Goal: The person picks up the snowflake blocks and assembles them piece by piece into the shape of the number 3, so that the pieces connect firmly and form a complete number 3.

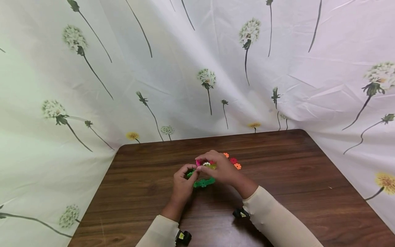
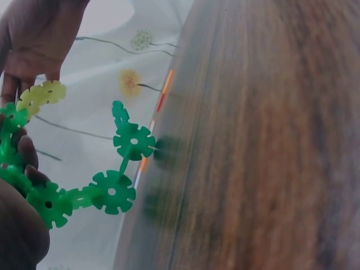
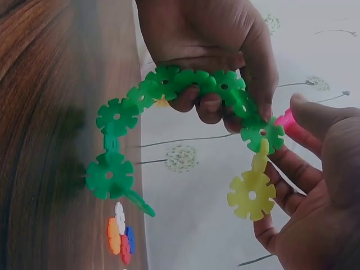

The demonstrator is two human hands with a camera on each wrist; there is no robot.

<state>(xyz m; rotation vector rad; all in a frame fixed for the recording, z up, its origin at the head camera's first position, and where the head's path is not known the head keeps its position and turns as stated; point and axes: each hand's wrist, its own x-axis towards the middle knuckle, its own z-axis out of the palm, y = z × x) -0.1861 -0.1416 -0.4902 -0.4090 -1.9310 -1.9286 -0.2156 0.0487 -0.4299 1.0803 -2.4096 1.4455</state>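
Observation:
A curved chain of green flower-shaped interlocking discs (image 3: 116, 116) is held up over the table. My left hand (image 1: 182, 182) grips it, fingers curled behind the discs near one end. My right hand (image 1: 224, 168) pinches a pink disc (image 3: 286, 120) between thumb and index finger, right at the edge of the end green disc (image 3: 262, 133). Two linked yellow discs (image 3: 252, 196) hang from that same green disc, beside the right fingers. In the left wrist view, the chain's free end (image 2: 118, 115) curves away from the left hand (image 2: 22, 228).
Loose discs lie on the brown wooden table (image 1: 148, 164) beyond the hands: orange (image 1: 237, 166), red (image 1: 233, 160), white (image 3: 119, 217) and blue (image 3: 131, 239). A white dandelion-print cloth (image 1: 179, 85) hangs behind the table. Black wrist cameras (image 1: 183, 237) sit at both cuffs.

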